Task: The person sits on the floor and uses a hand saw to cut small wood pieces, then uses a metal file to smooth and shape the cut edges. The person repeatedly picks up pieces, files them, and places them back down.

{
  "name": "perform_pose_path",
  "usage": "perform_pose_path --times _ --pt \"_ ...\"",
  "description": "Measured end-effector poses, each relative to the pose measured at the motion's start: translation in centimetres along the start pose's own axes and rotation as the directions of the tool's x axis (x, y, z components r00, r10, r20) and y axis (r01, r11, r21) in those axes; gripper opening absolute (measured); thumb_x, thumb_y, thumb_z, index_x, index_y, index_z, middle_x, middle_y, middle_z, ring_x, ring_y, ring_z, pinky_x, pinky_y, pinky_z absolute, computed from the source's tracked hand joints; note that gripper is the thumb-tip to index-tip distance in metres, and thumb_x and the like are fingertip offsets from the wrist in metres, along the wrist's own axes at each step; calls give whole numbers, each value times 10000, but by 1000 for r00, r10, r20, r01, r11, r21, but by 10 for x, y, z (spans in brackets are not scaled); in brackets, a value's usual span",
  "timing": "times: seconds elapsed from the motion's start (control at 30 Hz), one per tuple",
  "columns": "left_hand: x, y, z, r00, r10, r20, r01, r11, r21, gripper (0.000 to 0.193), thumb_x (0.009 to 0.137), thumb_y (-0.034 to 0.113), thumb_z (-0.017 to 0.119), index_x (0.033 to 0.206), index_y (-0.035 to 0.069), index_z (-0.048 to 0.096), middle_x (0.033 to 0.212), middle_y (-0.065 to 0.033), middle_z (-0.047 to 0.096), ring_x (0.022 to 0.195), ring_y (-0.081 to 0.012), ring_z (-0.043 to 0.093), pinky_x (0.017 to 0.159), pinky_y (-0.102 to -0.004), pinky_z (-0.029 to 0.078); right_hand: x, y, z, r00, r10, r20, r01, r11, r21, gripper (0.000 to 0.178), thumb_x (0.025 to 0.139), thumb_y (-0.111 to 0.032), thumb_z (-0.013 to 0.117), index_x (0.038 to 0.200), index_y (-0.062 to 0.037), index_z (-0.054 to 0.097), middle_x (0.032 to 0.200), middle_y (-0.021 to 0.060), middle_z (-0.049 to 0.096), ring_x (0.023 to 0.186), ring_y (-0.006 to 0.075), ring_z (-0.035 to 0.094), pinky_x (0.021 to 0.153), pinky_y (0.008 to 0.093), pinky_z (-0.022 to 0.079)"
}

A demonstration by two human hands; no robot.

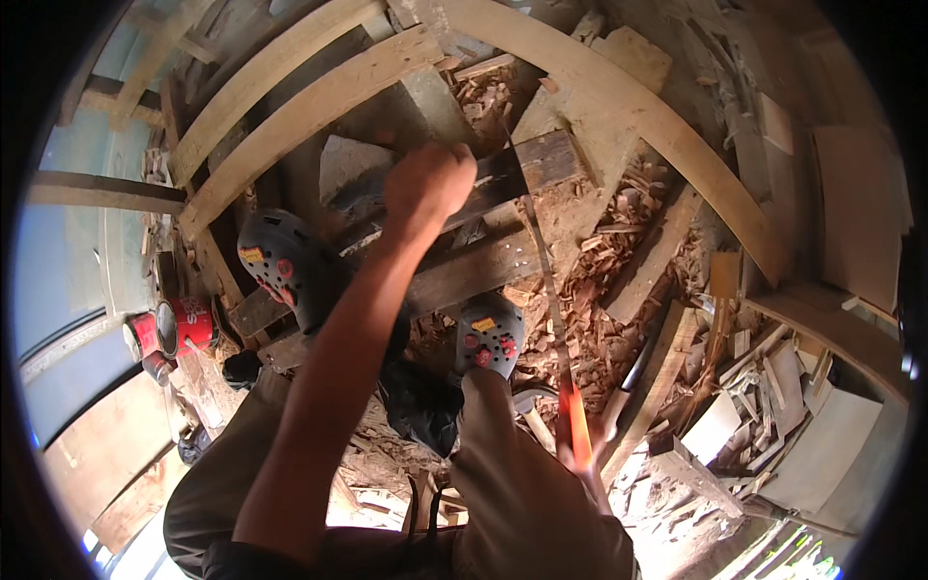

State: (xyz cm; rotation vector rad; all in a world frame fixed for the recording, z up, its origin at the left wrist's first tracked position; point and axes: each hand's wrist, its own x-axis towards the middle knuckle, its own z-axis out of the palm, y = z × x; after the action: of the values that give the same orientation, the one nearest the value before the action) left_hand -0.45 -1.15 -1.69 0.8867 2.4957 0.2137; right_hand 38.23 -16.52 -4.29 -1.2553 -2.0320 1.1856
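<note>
Handsaw Across the Dark Plank: Cutting Step in Hand

Taking 12 o'clock as straight ahead from the centre of view, you are facing a dark plank point(558, 159) that is lying from 11 to 1 o'clock. The saw point(553, 307) is extending from its orange handle at 5 o'clock to its tip at 12:30, and its blade is crossing the plank near 1 o'clock. You appear to be cutting this plank; whether the teeth are biting into the wood or passing just above it, you cannot tell.

Right hand point(590, 472): at 5 o'clock, it is closing around the handle; blur is hiding the individual fingers.

Left hand point(432, 187): just short of 12 o'clock, it is forming a fist over the plank, fingers curling in. Whether it is gripping the plank's edge or only pressing on it is not showing.

Feet: your left shoe point(302, 256) is standing at 9 o'clock and your right shoe point(491, 338) at 5 o'clock, near a second board point(474, 271). Wood chips point(619, 227) are lying at 2 o'clock.

Next move, as judged: the work is calling for a straight stroke along the blade's line, with the left hand bracing the plank and keeping well apart from the teeth.
</note>
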Motion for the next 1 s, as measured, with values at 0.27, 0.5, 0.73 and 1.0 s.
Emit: perform_pose_path --times 0.27,0.5,0.73,1.0 --pt "-4 1 -4 997 57 -51 -59 998 -31 514 956 367 409 908 -25 737 970 -289 695 957 -459 677 910 -482 530 167 -2 60 993 -111 39 104 984 143 91 767 -79 590 687 -36 601 553 97 526 469 177 536 489 315 459" --pt "1 4 0 999 -42 19 43 999 -12 485 950 358 430 911 -12 743 963 -271 703 951 -446 684 910 -478 534 -2 -29 -16 962 196 191 -189 980 -57 254 912 -93 609 1135 27 624 905 96 636 758 129 609 643 272 471" --pt "-3 -5 2 981 180 -67 -177 983 50 445 933 353 467 896 4 741 931 -263 709 878 -435 701 832 -488 565 151 -42 39 949 302 89 -304 808 505 99 795 -19 616 698 -28 597 563 28 531 523 60 470 451 282 355" --pt "8 -2 8 999 13 32 -13 1000 -15 457 948 338 431 946 1 739 1021 -258 702 960 -443 683 925 -492 528 10 -14 -17 982 156 105 -155 988 -14 70 791 -53 621 730 -37 591 583 33 528 446 139 451 438 293 370"
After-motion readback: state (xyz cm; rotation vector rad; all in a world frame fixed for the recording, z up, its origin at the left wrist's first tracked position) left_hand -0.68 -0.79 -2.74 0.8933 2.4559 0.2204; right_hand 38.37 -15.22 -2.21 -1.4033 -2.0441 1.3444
